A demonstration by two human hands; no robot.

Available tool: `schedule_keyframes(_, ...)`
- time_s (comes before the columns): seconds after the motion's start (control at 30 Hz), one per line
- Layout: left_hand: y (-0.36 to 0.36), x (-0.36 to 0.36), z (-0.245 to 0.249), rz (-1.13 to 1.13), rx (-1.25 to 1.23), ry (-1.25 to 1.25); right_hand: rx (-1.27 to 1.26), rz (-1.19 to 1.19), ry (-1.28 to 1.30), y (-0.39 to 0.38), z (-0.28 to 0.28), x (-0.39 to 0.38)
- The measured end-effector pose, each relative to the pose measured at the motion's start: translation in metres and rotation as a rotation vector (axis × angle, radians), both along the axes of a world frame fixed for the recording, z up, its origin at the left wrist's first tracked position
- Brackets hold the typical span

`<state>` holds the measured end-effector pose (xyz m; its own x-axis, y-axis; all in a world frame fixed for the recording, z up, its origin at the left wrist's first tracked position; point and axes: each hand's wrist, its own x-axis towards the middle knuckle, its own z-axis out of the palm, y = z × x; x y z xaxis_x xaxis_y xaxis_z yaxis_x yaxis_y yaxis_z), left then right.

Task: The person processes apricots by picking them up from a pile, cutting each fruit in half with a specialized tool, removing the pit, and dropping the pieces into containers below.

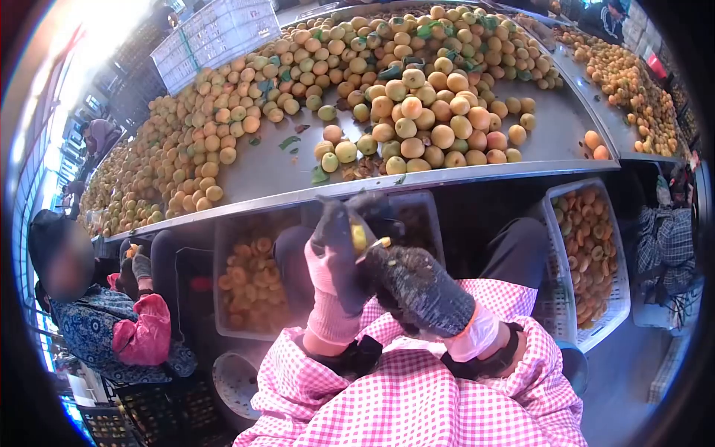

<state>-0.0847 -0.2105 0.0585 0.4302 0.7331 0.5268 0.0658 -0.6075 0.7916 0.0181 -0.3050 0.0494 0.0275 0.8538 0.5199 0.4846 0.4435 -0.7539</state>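
My left hand, in a dark glove with a pink knitted cuff, is closed on a yellow-green apricot in front of my lap. Against it is my right hand, in a grey-black glove with an orange-edged cuff, its fingers curled. A small yellowish tip shows at the right hand's fingers; what it belongs to is hidden. Just beyond the hands, a heap of whole apricots lies on the metal table.
A crate of halved apricots stands at right, another crate at left. The table's raised edge runs before me. A co-worker sits at left, holding fruit. A white crate stands at the back.
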Motion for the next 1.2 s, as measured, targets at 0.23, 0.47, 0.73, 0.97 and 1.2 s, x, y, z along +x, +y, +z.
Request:
schedule_keyframes(0.23, -0.003, 0.001, 0.007, -0.131, -1.074, -0.605, -0.355, -0.006, 0.336, 0.010, -0.014, -0.020)
schedule_keyframes(0.47, 0.006, -0.003, 0.001, -0.124, -0.600, -0.338, -0.261, 0.098, 0.477, 0.005, 0.000, -0.009)
schedule_keyframes(0.73, 0.015, -0.007, -0.003, -0.262, -0.791, -0.325, -0.266, 0.055, 0.458, 0.003, -0.004, -0.006)
schedule_keyframes(0.97, 0.027, -0.009, 0.010, -0.481, -1.021, -0.427, -0.367, 0.006, 0.490, 0.025, -0.001, -0.004)
schedule_keyframes(1.2, 0.091, 0.037, -0.014, -0.359, -0.654, -0.336, -0.578, 0.194, 1.077, 0.083, -0.002, 0.028)
